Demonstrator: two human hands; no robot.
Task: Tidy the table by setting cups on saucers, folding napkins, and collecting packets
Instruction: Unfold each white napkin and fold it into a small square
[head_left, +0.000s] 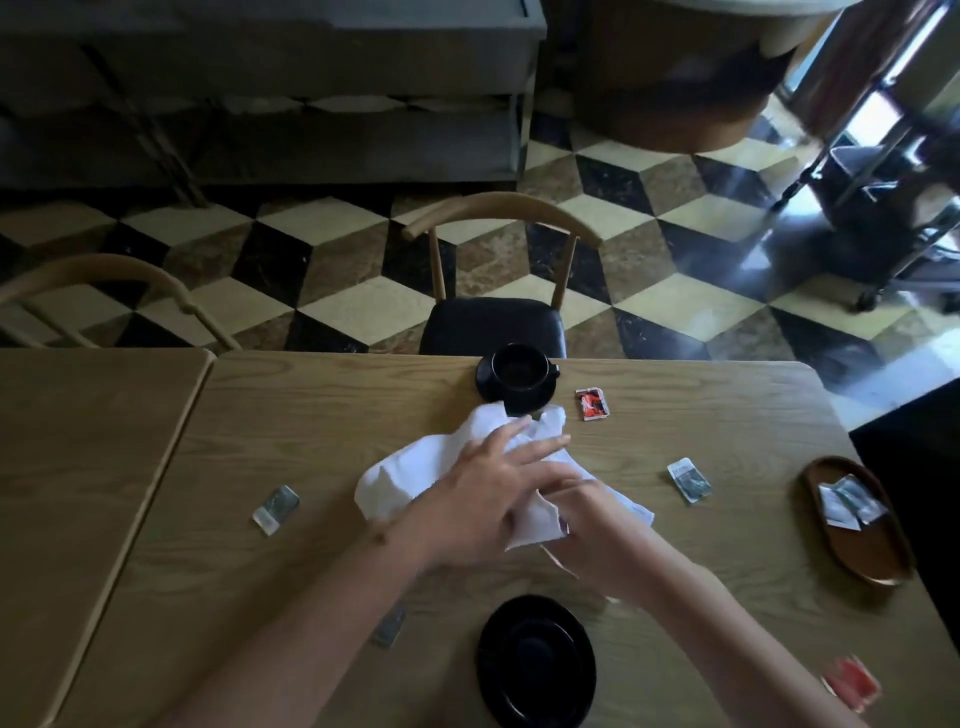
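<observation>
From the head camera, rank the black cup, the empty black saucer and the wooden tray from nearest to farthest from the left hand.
From the left hand:
1. Black cup, straight ahead at the far table edge, on its saucer.
2. Empty black saucer, near edge, below the hands; close to the cup's distance, so this order is loose.
3. Wooden tray, far right.

Both forearms are bare to the frame's edge, no sleeve in view, and the left hand (480, 499) and right hand (587, 525) are ungloved.
</observation>
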